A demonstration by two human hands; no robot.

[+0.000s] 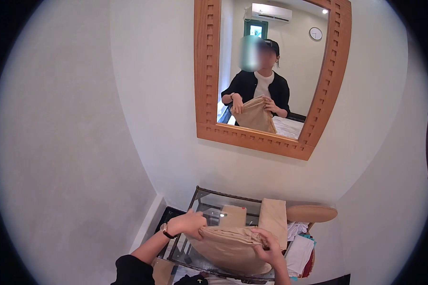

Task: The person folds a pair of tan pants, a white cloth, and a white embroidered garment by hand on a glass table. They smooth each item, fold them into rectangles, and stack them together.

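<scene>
Two hands held one tan cloth [228,249] over one glass-topped table [211,200]. Left hand [190,224]: fingers together, clamped on cloth's left corner. Right hand [269,247]: thumb and fingers pinched bunched right edge. One folded beige cloth [273,218] lay behind. One wristwatch [165,231] circled left wrist. One mirror [273,71] hung above. White mark on black item [191,280] was too small to read.

A small white mark [199,281], perhaps a "T", marks the black cloth [189,280].
</scene>
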